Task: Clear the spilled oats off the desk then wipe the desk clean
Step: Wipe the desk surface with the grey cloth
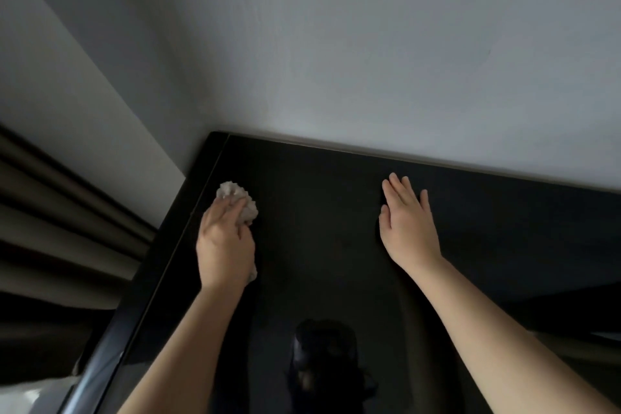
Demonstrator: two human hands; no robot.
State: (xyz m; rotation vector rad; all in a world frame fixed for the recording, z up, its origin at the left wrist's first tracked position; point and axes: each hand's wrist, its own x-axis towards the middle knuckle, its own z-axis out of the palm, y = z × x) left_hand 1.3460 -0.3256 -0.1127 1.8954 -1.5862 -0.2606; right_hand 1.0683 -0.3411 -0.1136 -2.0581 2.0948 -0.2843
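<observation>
Desk (pixel 319 198): filling the lower half of the view, dark and glossy, butting its far edge against the wall (pixel 369 44) and running its left edge just beside the curtain (pixel 67 218). Showing no oats anywhere on the visible top, though being too dark to rule out small flakes. Judging from that, being in the wiping step rather than the clearing one, and working toward the far left corner, probably a spot where crumbs lodge.

Reaching in with both bare forearms from the bottom of the view, well apart.

Resting the right hand (pixel 408 225) flat on the top near the far edge, palm down, fingers straight and lying close together, grasping nothing. Probably bracing the body for the lean toward the corner.

Pressing the left hand (pixel 225 242) down near the far left corner, knuckles up, wrist roughly in line with the forearm, fingers curled over a wad (pixel 240 198), gripping it against the desk. Being pale and crumpled, paper or cloth, not telling which. Poking out past the fingertips and a little behind the heel of the hand, so being bunched under the palm, likely for pressing down hard and trapping bits while rubbing. Sitting near the left edge, apart from it.
</observation>
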